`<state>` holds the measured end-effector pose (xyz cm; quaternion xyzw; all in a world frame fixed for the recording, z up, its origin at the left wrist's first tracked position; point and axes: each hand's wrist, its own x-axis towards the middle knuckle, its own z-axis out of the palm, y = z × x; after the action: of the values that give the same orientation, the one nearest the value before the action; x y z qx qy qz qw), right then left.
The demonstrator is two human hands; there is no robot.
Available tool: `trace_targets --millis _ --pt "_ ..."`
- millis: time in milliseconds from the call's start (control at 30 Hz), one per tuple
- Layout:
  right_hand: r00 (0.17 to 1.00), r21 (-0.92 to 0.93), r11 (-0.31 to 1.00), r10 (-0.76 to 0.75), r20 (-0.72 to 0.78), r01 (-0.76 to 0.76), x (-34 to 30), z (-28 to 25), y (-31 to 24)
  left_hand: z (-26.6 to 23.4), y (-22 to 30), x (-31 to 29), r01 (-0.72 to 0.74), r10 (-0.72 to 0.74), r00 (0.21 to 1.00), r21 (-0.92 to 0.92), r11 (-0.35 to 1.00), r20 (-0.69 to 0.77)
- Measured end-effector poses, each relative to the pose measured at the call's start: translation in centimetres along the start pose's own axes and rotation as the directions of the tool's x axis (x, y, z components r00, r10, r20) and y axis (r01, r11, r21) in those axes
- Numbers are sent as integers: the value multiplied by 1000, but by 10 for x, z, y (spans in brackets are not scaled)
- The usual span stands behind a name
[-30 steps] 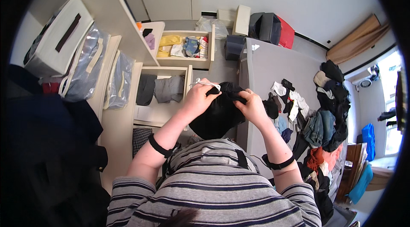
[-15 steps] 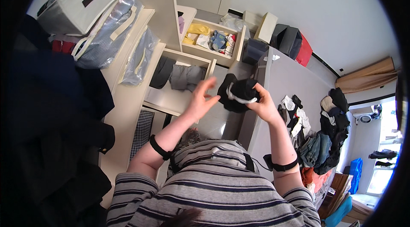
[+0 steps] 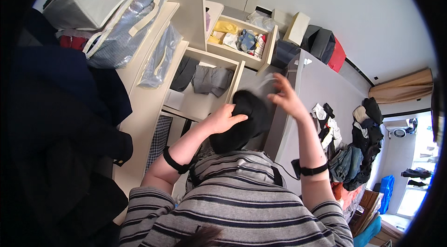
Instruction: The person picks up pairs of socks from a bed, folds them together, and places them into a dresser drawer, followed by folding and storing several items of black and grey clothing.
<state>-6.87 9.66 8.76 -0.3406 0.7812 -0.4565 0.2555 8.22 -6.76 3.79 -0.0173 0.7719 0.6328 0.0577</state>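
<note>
A black cloth bundle (image 3: 249, 119), which looks like a rolled garment, hangs in front of my chest, its far edge smeared by motion. My left hand (image 3: 228, 119) is closed on its left side, the thumb pressed over the fabric. My right hand (image 3: 286, 98) is raised to the right of the bundle and apart from it, with fingers curved. A pale, blurred band (image 3: 266, 80) trails from its fingertips toward the cloth. Whether the band still touches the bundle is too smeared to see.
An open drawer (image 3: 238, 77) holds folded grey clothes; a farther drawer (image 3: 270, 51) has colourful ones. Bags (image 3: 123, 37) sit on the shelf at left, near hanging dark clothes (image 3: 70, 107). Right, clothes piles (image 3: 347, 161) lie on a grey bed (image 3: 309, 82).
The black bundle has loosened, come nearer my chest and passed into my left hand. My right hand has moved up and away from it, and the white band has left the bundle's middle.
</note>
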Motion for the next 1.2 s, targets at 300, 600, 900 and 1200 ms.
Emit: trace_targets --millis 300,600,900,1200 --pt "942 96 973 173 287 -208 -23 84 9 -10 -10 -13 -104 131 961 120 987 -243" --pt "863 812 434 479 161 -392 -22 83 11 6 -54 -30 235 -409 805 -403 885 -430" --pt "833 820 287 426 354 -495 -18 92 26 4 -92 -19 74 -239 961 -964 -254 137" --pt "748 582 545 639 176 -603 -65 70 52 -41 -184 -26 121 -698 626 -840 529 -349"
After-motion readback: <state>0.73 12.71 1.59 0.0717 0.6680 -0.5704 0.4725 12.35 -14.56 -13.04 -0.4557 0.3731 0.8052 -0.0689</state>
